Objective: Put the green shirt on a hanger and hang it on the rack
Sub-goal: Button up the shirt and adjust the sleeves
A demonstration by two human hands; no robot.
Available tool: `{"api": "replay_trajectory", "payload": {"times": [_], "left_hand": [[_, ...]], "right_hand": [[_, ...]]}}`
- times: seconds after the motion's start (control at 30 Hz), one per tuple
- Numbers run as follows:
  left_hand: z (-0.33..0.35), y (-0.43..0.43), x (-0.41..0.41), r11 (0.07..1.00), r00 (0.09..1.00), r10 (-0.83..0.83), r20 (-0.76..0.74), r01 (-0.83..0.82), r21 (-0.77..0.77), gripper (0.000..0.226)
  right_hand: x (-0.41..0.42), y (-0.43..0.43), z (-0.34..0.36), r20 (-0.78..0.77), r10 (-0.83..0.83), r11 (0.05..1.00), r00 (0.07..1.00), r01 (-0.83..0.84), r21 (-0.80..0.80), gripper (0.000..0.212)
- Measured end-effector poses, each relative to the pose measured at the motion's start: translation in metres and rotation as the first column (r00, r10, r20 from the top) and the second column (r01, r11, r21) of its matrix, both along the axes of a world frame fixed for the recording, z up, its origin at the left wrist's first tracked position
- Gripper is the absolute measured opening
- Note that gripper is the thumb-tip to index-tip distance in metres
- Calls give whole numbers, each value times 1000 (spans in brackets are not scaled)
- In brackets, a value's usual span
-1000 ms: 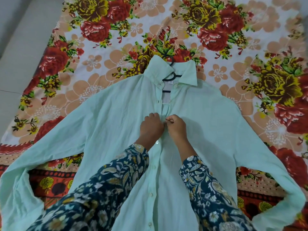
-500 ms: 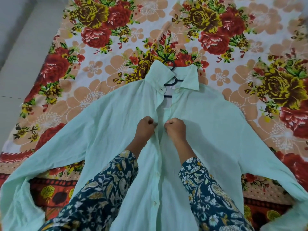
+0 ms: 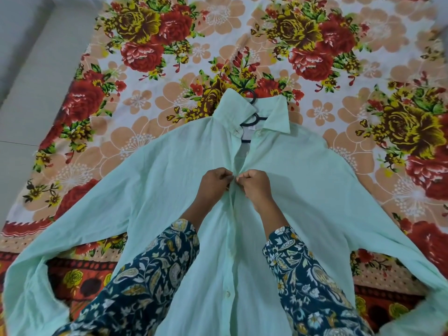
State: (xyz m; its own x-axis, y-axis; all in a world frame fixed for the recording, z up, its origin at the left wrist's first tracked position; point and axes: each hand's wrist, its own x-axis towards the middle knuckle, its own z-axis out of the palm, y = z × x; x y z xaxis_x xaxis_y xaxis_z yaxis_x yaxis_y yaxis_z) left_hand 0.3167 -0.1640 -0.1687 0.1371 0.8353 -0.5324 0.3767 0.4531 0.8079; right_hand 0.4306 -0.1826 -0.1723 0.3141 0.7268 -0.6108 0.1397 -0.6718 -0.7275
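Note:
The pale green shirt [image 3: 155, 190] lies spread flat on the bed, front up, sleeves stretched out to both sides. A black hanger [image 3: 251, 98] is inside it; only its hook above the collar and a bit of bar in the open neck show. My left hand [image 3: 214, 186] and my right hand [image 3: 254, 186] meet at the button placket on the chest, each pinching one edge of the shirt front. The collar and top of the placket are open above my hands. Lower buttons run down between my forearms.
A floral bedsheet [image 3: 315, 57] with red and yellow roses covers the bed under the shirt. The bed's left edge and a grey floor [image 3: 26, 81] lie at the left. No rack is in view.
My hands have shifted slightly up the placket, then drawn its two edges together at the chest. The view has moved in closer over the shirt.

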Motion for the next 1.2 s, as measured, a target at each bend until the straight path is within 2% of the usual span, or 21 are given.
{"api": "replay_trajectory", "payload": {"times": [0.1, 0.2, 0.27, 0.43, 0.6, 0.77, 0.83, 0.9, 1.0, 1.13, 1.2], "left_hand": [[4, 1, -2, 998, 998, -51, 39, 53, -38, 21], [4, 5, -2, 995, 996, -83, 45, 85, -51, 24], [1, 7, 0, 995, 996, -89, 31, 90, -44, 18], [-2, 12, 2, 993, 993, -37, 108, 49, -104, 17], [-6, 20, -1, 988, 989, -56, 140, 75, -138, 21], [-6, 24, 2, 979, 980, -144, 138, 161, -127, 19], [-7, 25, 5, 979, 985, -167, 46, 171, -114, 15], [-9, 31, 12, 979, 963, -201, -181, 202, -10, 13], [-7, 43, 32, 937, 856, -218, -468, 318, 144, 21], [-16, 54, 55, 869, 627, -257, -736, 483, 108, 37], [-20, 59, 60, 855, 562, -251, -788, 511, 93, 35]], "right_hand": [[1, -2, -1, 28, 6, 1000, 1000, -6, 6, 15], [1, -7, 2, -11, 8, 1000, 1000, -8, 14, 23], [-1, -10, 4, -27, 20, 1000, 999, -20, 14, 22], [-2, -7, 1, 112, 4, 999, 994, -9, 47, 16], [5, -6, -2, -90, -130, 991, 987, 133, 19, 12], [8, -7, -11, -49, -154, 988, 987, 154, -10, 11], [11, -5, -16, 18, -137, 991, 990, 137, 7, 10], [19, 3, -19, 73, -140, 990, 988, 137, 46, 12], [29, 23, -18, 122, -119, 990, 985, 108, 91, 13], [32, 48, -17, 301, 62, 993, 952, -89, 74, 19], [31, 57, -20, 399, 157, 984, 903, -177, 13, 19]]}}
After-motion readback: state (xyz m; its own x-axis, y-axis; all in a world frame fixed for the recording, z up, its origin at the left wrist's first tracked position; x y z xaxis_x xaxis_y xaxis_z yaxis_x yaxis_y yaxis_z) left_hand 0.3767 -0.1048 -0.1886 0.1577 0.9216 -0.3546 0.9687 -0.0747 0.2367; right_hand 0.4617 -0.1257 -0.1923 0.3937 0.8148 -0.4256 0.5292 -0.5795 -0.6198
